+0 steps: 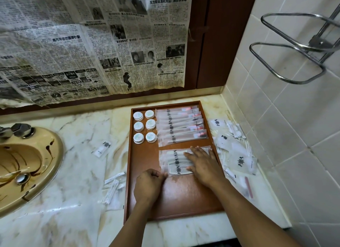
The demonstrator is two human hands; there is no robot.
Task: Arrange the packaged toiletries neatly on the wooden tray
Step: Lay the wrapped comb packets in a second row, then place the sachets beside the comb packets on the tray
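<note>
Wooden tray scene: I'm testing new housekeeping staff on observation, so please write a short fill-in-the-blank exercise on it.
1. The wooden tray holds ___ round white tubs.
2. The right hand rests flat on packets that hold ___.
3. The sink lies to the tray's ___.

Missing words: six; combs; left.

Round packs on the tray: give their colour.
Round packs are white, faint greenish print on top; head view.
</note>
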